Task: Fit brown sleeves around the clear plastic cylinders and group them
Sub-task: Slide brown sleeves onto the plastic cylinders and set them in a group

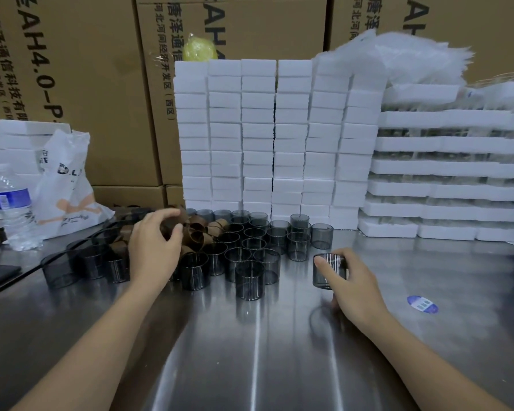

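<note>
steel table (250, 351): right hand (353, 289) grip clamped on a cylinder (321, 277); left hand (153, 247) over brown sleeves (199, 236), grip unclear.

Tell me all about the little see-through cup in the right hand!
It is a short smoky-clear plastic cylinder, open at the top, with thin walls you can see through. It wears no brown sleeve. The right hand grips it from the side, a finger across its front. It is nearly upright, apart from the other cylinders, and seems held just above the shiny metal table.
</note>
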A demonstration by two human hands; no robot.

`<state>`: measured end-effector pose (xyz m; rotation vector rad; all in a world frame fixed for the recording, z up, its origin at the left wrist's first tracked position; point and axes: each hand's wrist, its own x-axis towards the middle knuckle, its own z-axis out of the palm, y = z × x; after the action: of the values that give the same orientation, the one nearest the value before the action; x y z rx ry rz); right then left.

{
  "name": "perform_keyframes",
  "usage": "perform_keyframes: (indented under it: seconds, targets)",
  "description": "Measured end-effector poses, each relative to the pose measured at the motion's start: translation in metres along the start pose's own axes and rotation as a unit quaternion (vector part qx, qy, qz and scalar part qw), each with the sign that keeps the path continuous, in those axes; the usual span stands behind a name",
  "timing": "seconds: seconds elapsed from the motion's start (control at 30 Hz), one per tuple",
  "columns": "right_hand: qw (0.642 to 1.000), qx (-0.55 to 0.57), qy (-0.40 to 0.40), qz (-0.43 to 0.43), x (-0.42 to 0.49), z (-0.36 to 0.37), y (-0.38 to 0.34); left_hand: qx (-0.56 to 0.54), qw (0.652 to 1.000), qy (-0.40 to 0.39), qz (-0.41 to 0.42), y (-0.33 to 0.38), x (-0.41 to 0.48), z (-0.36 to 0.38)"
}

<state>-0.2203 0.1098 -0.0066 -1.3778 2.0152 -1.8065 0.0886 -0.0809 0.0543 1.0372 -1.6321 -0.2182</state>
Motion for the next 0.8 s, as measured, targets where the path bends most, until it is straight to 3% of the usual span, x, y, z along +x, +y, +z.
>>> perform_keyframes:
  seconds: [0.13,0.33,0.53,0.67,0.8]
  targets:
    - [0.999,0.038,0.001,0.004,-0.002,0.002,-0.007,-0.185,0.979,-0.082,-0.013,0.04,-0.015,0.002]
    - [0.998,0.062,-0.001,-0.029,-0.009,0.008,-0.025,-0.277,0.931,-0.236,-0.022,0.076,-0.042,0.015]
    - [0.992,0.116,-0.002,-0.055,-0.02,0.016,-0.056,-0.394,0.87,-0.273,-0.116,0.08,-0.055,0.025]
    - [0.981,0.189,-0.001,-0.038,-0.022,0.025,-0.067,-0.405,0.861,-0.276,-0.137,0.081,-0.061,0.025]
    - [0.972,0.235,-0.008,-0.014,-0.026,0.033,-0.069,-0.401,0.866,-0.28,-0.103,0.086,-0.067,0.024]
